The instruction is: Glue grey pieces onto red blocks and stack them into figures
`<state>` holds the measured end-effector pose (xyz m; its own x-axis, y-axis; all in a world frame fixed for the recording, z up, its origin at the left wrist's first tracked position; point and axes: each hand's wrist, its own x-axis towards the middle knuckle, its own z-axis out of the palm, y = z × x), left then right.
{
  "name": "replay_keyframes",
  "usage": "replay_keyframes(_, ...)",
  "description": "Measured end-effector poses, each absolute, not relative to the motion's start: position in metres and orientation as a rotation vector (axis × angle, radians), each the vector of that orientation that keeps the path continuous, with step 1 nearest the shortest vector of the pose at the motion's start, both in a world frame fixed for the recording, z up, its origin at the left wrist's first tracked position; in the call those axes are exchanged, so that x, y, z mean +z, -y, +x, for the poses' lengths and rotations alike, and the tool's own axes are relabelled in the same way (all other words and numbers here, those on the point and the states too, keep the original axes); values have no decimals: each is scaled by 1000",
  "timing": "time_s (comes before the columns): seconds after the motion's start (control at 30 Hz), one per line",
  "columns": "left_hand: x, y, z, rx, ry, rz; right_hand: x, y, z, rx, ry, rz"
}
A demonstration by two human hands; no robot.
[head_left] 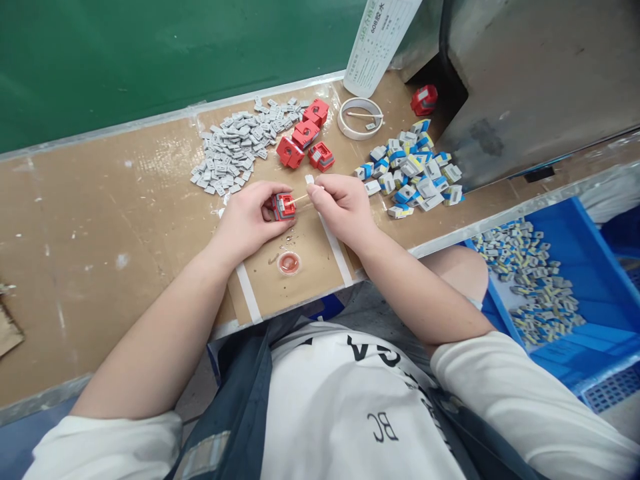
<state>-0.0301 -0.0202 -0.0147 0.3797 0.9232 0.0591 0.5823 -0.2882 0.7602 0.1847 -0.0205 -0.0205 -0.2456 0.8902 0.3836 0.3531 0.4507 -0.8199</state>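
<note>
My left hand (pixel 251 220) is closed around a small red and grey plastic block (pixel 285 207), its open red face turned toward my right hand. Pinched in my right hand (pixel 343 207) is a thin wooden stick (pixel 301 198), whose tip reaches into the red recess of the block. Just below the hands, a small round clear dish (pixel 289 263) holds reddish liquid. Beyond them stand several red blocks (pixel 306 133) like the held one. A heap of small flat grey pieces (pixel 235 148) spreads behind my left hand.
To the right lies a pile of white, blue and yellow parts (pixel 417 170). A tape roll (pixel 361 119) with a stick inside sits near a white bottle (pixel 375 47). One red block (pixel 424 100) rests by the metal box (pixel 540 87). A blue bin (pixel 590 267) of parts stands lower right.
</note>
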Motion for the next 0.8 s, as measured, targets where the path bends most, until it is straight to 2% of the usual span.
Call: replay_keyframes(0.8,-16,19,-31,677,-1285,1973,-26,18,186,746,1697,-1136)
